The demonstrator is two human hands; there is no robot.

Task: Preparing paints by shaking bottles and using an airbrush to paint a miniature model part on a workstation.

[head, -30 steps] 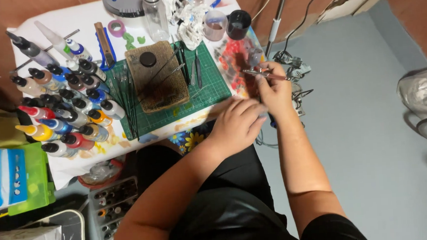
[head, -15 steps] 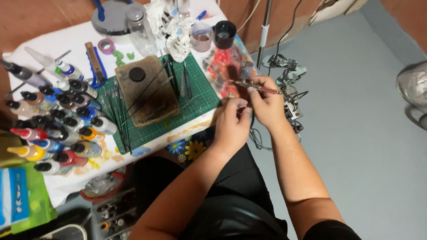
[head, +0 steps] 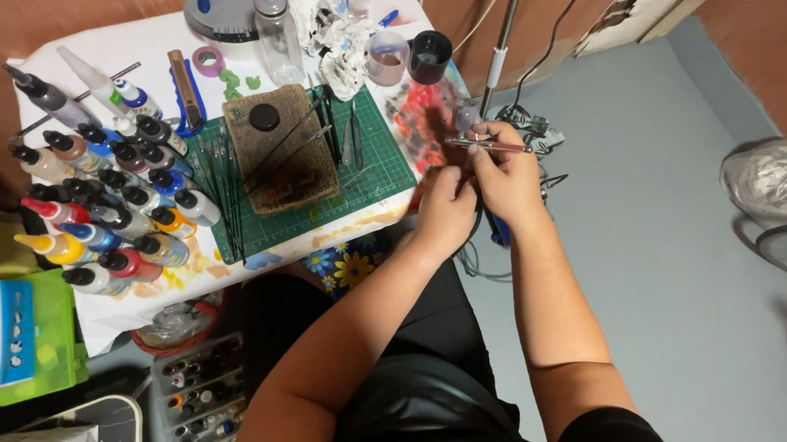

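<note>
Head view, hands (head: 478,188) seemingly gripping airbrush (head: 489,142)

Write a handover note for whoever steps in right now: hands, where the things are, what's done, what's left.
Right hand: closed grip on a slim metal airbrush-like tool, held level at the table's right edge.
Left hand: beside the right, fingers curled at the tool's underside; what they pinch is hidden.
Green cutting mat lies mid-table with a brown pad on it. Paint bottles are crowded at the left. A black cup stands beyond the hands.
Done: tool picked up, off the table.
Left: both hands remain busy on the tool; nothing set down.
</note>
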